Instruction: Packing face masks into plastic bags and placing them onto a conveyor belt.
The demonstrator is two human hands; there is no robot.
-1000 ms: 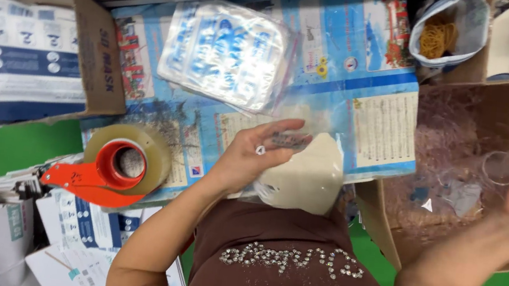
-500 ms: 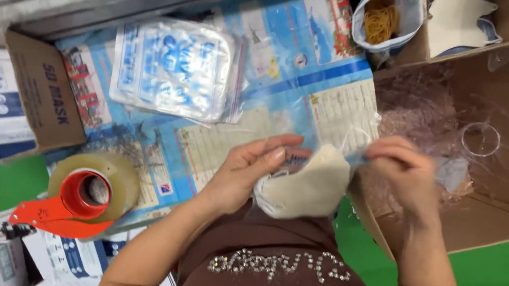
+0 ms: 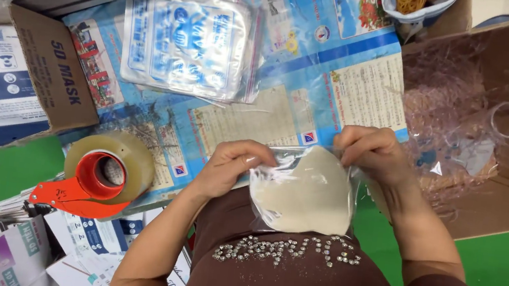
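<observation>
Low in the middle of the frame, close to the person's brown shirt, both hands grip a clear plastic bag [image 3: 299, 197] with a pale cream mask inside. The left hand [image 3: 231, 167] pinches the bag's upper left edge, and the right hand [image 3: 373, 152] pinches its upper right corner. At lower left a tape dispenser [image 3: 98, 175] sits on the tabletop [image 3: 365, 85]. Farther up lies a stack of packaged masks [image 3: 186, 41]. A cardboard box [image 3: 496, 127] holding clear bags fills the right side.
</observation>
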